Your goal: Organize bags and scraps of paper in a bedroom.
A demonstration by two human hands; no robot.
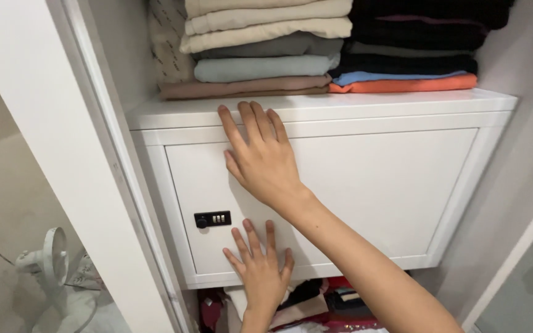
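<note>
Both my palms lie flat on the white door of the safe box built into the wardrobe. My right hand is spread near the door's upper edge, fingertips reaching up onto the ledge of the shelf above the safe. My left hand presses low on the door, just right of and below the black combination lock. All my fingers are stretched out and splayed; neither hand has hold of anything, they only rest on the panel.

As far as I can judge, the door sits flush in its frame, shut, and the lock is untouched by either hand, so whatever is done with the safe, nothing here shows it open. Above the safe, folded clothes stand in two stacks, pale ones left, dark ones right. Below the safe, more garments are crammed in. Left of the safe, past the wardrobe's frame, a small white fan stands on the floor.
</note>
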